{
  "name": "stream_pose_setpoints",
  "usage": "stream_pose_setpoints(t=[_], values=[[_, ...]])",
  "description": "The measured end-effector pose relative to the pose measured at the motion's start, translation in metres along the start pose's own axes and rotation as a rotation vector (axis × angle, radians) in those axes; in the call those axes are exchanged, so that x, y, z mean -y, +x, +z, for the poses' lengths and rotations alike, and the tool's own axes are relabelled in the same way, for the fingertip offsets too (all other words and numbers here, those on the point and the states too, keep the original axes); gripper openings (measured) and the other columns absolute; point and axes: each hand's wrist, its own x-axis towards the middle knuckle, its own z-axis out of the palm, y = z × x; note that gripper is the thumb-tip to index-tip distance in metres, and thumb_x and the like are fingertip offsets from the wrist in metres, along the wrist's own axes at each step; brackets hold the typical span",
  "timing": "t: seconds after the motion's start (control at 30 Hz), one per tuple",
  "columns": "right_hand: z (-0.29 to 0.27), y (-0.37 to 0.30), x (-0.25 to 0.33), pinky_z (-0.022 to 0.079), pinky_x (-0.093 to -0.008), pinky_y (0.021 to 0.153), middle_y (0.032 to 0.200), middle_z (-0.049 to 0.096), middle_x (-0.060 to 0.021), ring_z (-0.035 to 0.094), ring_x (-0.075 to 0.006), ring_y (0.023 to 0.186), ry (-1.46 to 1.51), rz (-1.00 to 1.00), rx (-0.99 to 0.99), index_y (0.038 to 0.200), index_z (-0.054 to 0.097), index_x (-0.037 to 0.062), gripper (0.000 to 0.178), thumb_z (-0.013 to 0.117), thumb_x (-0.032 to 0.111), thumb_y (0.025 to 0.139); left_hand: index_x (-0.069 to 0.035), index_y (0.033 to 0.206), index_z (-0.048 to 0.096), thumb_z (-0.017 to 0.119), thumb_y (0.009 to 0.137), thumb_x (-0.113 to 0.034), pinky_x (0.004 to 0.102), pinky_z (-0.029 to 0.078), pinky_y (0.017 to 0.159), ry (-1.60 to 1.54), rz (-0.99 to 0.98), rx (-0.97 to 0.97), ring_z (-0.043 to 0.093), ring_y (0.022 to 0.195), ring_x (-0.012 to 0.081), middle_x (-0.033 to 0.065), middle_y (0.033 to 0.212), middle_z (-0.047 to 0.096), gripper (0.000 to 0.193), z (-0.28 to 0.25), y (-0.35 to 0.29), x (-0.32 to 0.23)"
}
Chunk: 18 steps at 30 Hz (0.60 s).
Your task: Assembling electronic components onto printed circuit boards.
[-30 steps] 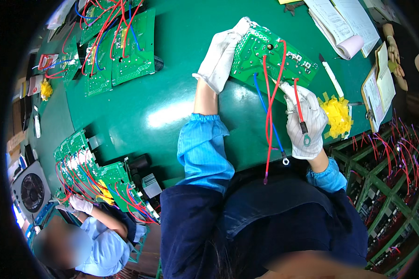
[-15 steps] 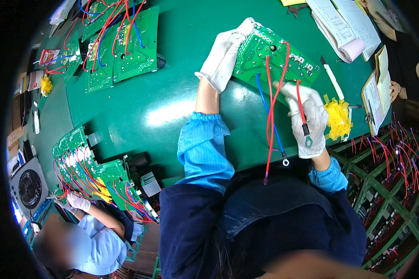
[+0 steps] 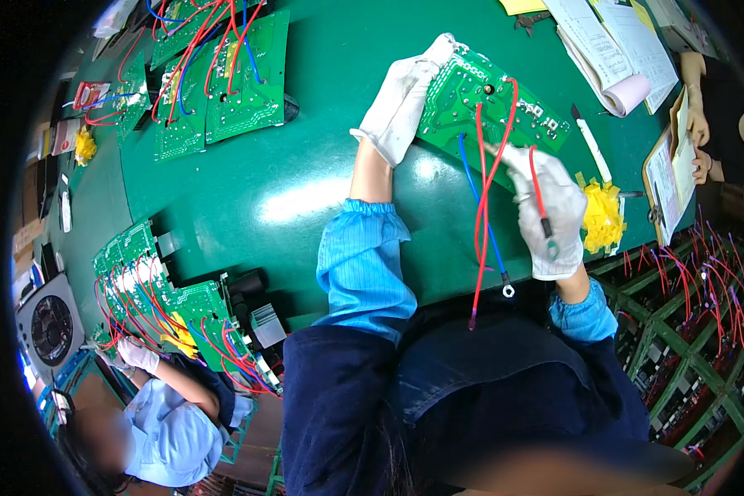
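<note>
A green circuit board (image 3: 455,107) is held tilted above the table, solder side up. My left hand (image 3: 394,103), in a white glove, grips its left end. Over the board's near right part, my right hand (image 3: 551,211), gloved too, has its fingers drawn together; whatever they hold is hidden. The fingertips lie beside the crossing red wires (image 3: 482,215), which hang toward me from the board. A blue wire (image 3: 493,236) ending in a ring terminal hangs beside them. Another red wire (image 3: 539,194) with a ring terminal drapes across my right glove.
Wired circuit boards (image 3: 244,91) lie at far left. A co-worker's gloved hand (image 3: 139,355) is at more boards (image 3: 194,306), near left. On the right are a white-handled knife (image 3: 593,150), a yellow tape bundle (image 3: 603,215), papers (image 3: 608,54), a clipboard (image 3: 661,186) and another person's hands (image 3: 699,140).
The board and both my hands keep nearly the same places, apart from a slight shift of the whole view. The person on the right now shows a second hand by the clipboard.
</note>
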Motion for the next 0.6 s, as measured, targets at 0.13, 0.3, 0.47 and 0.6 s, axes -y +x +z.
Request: stream_pose_setpoints(t=[0.13, 0.3, 0.47, 0.6], values=[[-0.019, -0.007, 0.008, 0.050, -0.0357, 0.060, 0.098, 0.069, -0.0096, 0.067, -0.0272, 0.077, 0.021, 0.159, 0.138, 0.107, 0.071, 0.0114, 0.027, 0.068, 0.004, 0.081, 0.003, 0.118, 0.064, 0.048, 0.101, -0.033, 0.0247, 0.048, 0.090, -0.122, -0.094, 0.150, 0.062, 0.098, 0.0120, 0.0064, 0.110, 0.068, 0.042, 0.006, 0.004, -0.009], [-0.038, -0.013, 0.004, 0.050, -0.0326, 0.058, 0.090, 0.070, -0.0091, 0.066, -0.0245, 0.074, -0.054, 0.011, 0.115, 0.105, 0.072, 0.0094, 0.026, 0.070, 0.005, 0.080, 0.000, 0.113, 0.069, 0.046, 0.100, -0.052, 0.0262, 0.056, 0.078, -0.085, -0.116, 0.153, 0.070, 0.083, 0.0146, 0.0085, 0.097, 0.073, 0.059, 0.011, 0.004, -0.018], [-0.076, 0.001, -0.012, 0.052, -0.0283, 0.061, 0.091, 0.072, -0.0103, 0.067, -0.0173, 0.067, -0.058, 0.167, 0.135, 0.102, 0.073, 0.0031, 0.020, 0.068, 0.000, 0.082, 0.000, 0.115, 0.068, 0.046, 0.101, -0.048, 0.0237, 0.055, 0.079, -0.058, -0.100, 0.133, 0.069, 0.085, 0.0130, 0.0082, 0.100, 0.073, 0.055, 0.000, 0.006, 0.000], [-0.101, 0.034, -0.023, 0.046, -0.0226, 0.064, 0.093, 0.070, -0.0078, 0.061, -0.0106, 0.073, -0.071, 0.228, -0.025, 0.108, 0.070, 0.0004, 0.022, 0.066, 0.002, 0.087, 0.001, 0.116, 0.068, 0.045, 0.102, -0.045, 0.0224, 0.054, 0.082, -0.122, -0.150, 0.124, 0.068, 0.087, 0.0112, 0.0076, 0.102, 0.073, 0.053, 0.011, 0.007, -0.009]])
